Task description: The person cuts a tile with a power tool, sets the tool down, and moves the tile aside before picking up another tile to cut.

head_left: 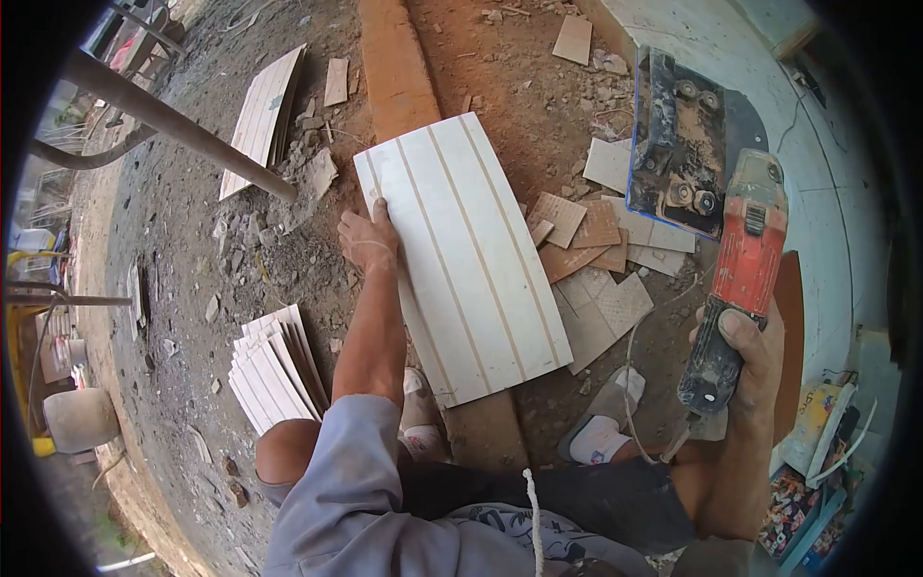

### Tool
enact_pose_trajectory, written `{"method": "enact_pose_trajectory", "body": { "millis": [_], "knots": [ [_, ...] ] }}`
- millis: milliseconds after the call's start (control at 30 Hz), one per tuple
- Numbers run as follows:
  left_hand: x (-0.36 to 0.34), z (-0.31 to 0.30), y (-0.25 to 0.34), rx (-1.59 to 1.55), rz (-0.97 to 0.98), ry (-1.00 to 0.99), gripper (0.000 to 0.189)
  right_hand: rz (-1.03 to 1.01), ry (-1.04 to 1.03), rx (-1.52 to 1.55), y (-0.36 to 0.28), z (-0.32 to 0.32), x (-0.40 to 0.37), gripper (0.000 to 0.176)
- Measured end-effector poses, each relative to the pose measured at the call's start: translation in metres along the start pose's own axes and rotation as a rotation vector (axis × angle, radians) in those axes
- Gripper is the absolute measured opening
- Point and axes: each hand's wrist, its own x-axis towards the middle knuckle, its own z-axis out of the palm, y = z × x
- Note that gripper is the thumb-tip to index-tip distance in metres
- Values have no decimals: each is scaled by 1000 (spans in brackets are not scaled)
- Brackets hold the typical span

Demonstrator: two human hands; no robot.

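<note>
A white tile (461,260) with brown stripes lies across a wooden plank (399,77) in front of me. My left hand (370,236) grips the tile's left edge, thumb along the top face. Held up on the right is a red and black angle grinder (745,260), with my right hand (755,351) closed around its dusty body. The grinder's disc is not clearly visible from this angle. Its cord (630,361) hangs down towards my leg. The grinder is apart from the tile.
Striped tiles are stacked at the lower left (274,370) and upper left (264,120). Cut tile pieces (596,298) litter the ground right of the plank. A dusty black machine base (687,144) stands beyond them. A metal pole (178,125) slants in from the left.
</note>
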Motion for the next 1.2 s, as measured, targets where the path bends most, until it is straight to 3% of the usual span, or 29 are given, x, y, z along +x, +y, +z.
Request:
{"method": "enact_pose_trajectory", "body": {
  "millis": [167, 233, 333, 600, 733, 833, 1200],
  "knots": [
    [-84, -6, -25, -26, 70, 52, 73, -92, -68, -58, 9, 6, 3, 59],
    [-110, -19, -19, -144, -81, -149, 77, -99, -79, -58, 8, 14, -4, 59],
    [-117, -16, -30, -318, -58, -159, 81, -89, -108, -52, 13, 20, -11, 61],
    [-101, -8, -33, -399, 13, -192, 79, -81, -161, -63, 41, 35, -4, 60],
    [-84, 1, -40, -460, 152, -196, 76, -55, -196, -50, 63, 54, 29, 55],
    [-76, -6, -35, -470, 177, -273, 74, -97, -206, -24, 92, 82, 69, 52],
    [-81, -4, -26, -414, 181, -155, 72, -117, -324, 15, 142, 216, 245, 49]
  ]
}}
